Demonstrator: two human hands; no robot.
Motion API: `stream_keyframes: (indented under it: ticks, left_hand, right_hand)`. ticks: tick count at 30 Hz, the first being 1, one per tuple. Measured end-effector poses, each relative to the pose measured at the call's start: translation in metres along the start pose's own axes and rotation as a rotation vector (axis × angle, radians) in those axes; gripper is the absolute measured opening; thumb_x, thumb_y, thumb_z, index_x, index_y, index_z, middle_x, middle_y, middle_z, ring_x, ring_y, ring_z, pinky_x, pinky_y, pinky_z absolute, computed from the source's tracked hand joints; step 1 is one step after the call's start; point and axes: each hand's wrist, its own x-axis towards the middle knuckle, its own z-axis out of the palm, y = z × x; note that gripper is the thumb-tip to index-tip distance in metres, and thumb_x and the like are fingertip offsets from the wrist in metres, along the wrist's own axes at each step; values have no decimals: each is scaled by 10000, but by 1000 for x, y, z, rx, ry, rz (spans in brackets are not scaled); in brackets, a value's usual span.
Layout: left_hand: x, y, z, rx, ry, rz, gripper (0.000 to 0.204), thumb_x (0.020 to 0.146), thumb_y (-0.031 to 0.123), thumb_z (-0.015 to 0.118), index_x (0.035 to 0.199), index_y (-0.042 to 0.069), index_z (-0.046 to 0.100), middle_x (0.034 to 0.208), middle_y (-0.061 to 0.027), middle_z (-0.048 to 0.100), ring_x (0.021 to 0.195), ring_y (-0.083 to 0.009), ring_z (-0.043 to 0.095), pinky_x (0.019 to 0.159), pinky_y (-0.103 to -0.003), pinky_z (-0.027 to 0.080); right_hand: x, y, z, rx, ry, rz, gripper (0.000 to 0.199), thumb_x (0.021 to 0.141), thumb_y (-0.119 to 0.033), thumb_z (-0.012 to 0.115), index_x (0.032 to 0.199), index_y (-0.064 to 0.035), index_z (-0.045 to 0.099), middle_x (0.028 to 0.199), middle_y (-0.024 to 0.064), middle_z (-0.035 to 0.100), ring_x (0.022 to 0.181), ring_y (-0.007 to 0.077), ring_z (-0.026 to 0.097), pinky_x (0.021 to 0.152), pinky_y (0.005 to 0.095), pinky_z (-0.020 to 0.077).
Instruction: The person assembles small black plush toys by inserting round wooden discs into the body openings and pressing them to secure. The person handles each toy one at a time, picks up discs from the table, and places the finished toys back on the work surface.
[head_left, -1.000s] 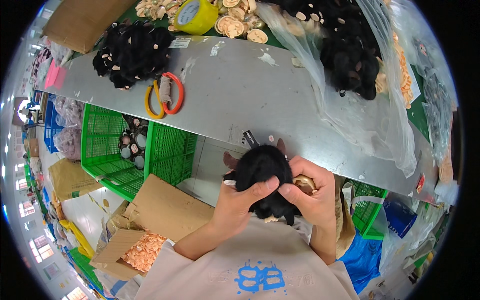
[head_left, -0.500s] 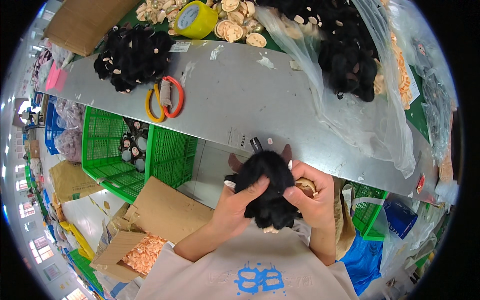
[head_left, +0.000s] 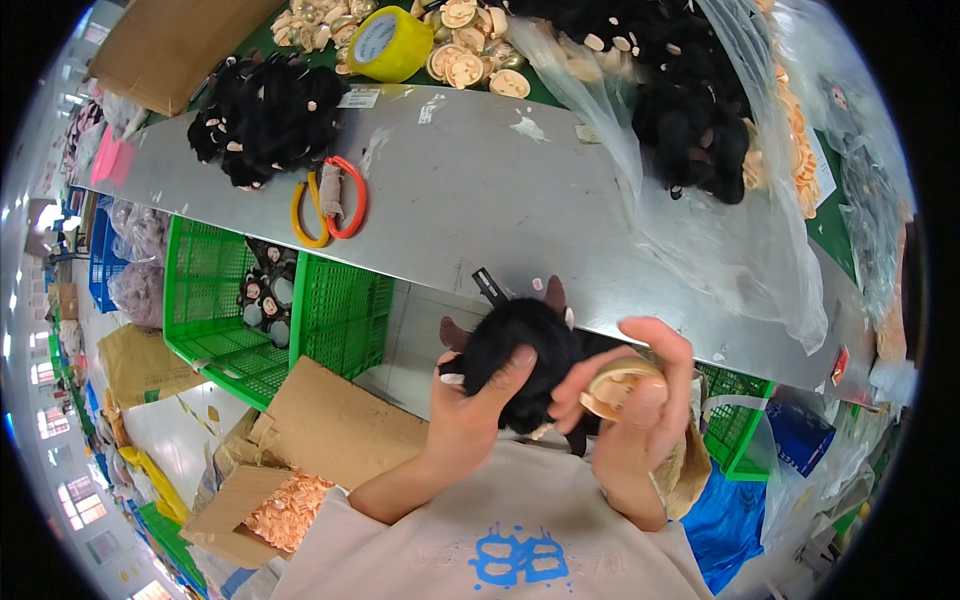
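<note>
My left hand (head_left: 462, 425) is closed around a black furry plush toy (head_left: 525, 345), its thumb pressed into the fur. Brown ears and a dark tag stick out at the toy's far end. Just to the right, my right hand (head_left: 645, 425) holds a round beige plastic doll face (head_left: 612, 388) between thumb and fingers, its index finger raised. The fingertips of that hand are beside the plush, and whether they touch it I cannot tell. Both hands are in front of my body at the near edge of the metal table (head_left: 480, 190).
Black plush pieces (head_left: 265, 115) lie on the table's left, beside red and yellow ring-handled scissors (head_left: 330, 205). Farther back are a yellow tape roll (head_left: 392, 45), beige faces (head_left: 465, 68) and a plastic bag (head_left: 680, 240). Green crates (head_left: 345, 310) and a cardboard box (head_left: 225, 505) stand below.
My right hand has let go of the plush and turned, bringing the plastic face into plain view. The plush has shifted slightly left in my left hand.
</note>
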Motion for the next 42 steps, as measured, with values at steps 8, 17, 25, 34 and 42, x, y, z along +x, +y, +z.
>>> stream_keyframes:
  ticks: [8,17,25,34,42]
  left_hand:
    - [-1,7,-5,-13,-91,-99,297,1011,153,599,1255,-16,586,1131,-86,659,972,-159,638,859,-323,517]
    - [-2,-2,-9,19,-18,-48,181,982,101,654,1113,-24,664,1035,-45,699,907,-105,644,804,-260,516]
    - [-8,-10,-9,254,86,134,184,960,78,680,1110,-28,659,1012,-36,697,888,-85,628,800,-234,505]
    - [1,-3,-6,704,-13,355,286,912,3,715,1176,-49,616,1040,-78,688,951,-127,640,809,-251,528]
    - [8,-7,-17,270,-9,140,230,976,64,646,1192,-15,650,963,-6,676,858,-57,587,729,-217,490]
  right_hand:
    - [11,11,2,32,-16,87,251,981,-186,647,1048,49,593,767,84,662,637,108,651,546,226,537]
    - [9,18,5,-66,6,49,292,995,-257,632,1031,31,603,792,73,650,633,88,620,539,207,492]
    - [12,33,4,-373,34,-232,210,925,-122,702,1036,26,603,877,109,656,671,148,614,600,248,487]
    - [21,55,7,-568,92,-421,302,923,-175,666,1097,51,569,924,175,642,699,257,616,635,317,507]
    - [31,59,-5,-605,-259,-509,553,922,-373,650,1291,22,532,1032,228,566,886,344,558,744,403,484]
